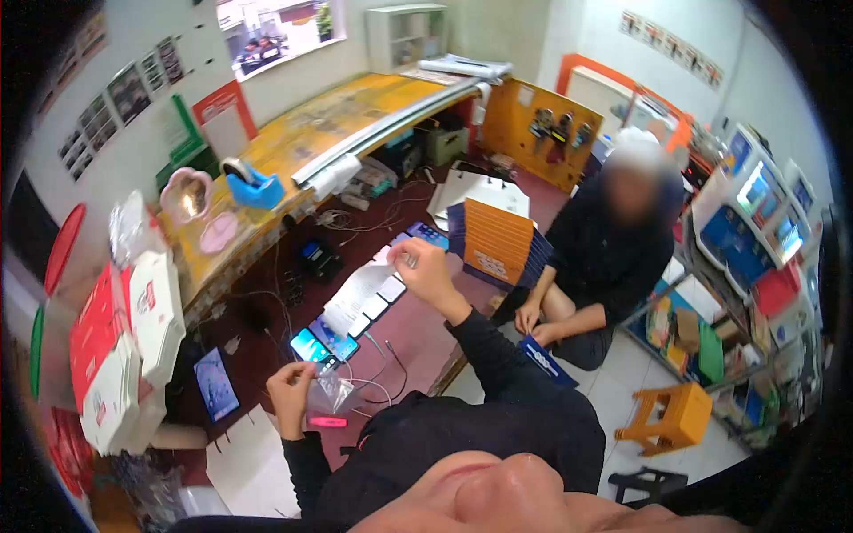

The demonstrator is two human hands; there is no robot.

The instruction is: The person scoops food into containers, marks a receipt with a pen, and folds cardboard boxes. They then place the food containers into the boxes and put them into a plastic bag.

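My right hand [425, 274] is raised over the low table, its fingers pinching the upper edge of a white sheet of paper [354, 298]. The sheet hangs down toward a row of phones, partly covering them. Lower left, my left hand [291, 397] is closed in a pinch, with a small clear plastic bag [330, 392] at its fingertips. Just beyond that hand lie a lit phone [307, 346] and a second phone [337, 336]. A pink highlighter [328, 422] rests below the bag, and a white cable [378, 385] curls nearby.
A tablet [216, 384] lies at the left. Orange-and-blue folders [498, 244] stand stacked beyond my right hand. A person [613, 240] in dark clothes sits at the right, holding a blue item [546, 361]. A yellow stool [666, 417] and a workbench [329, 111] stand around.
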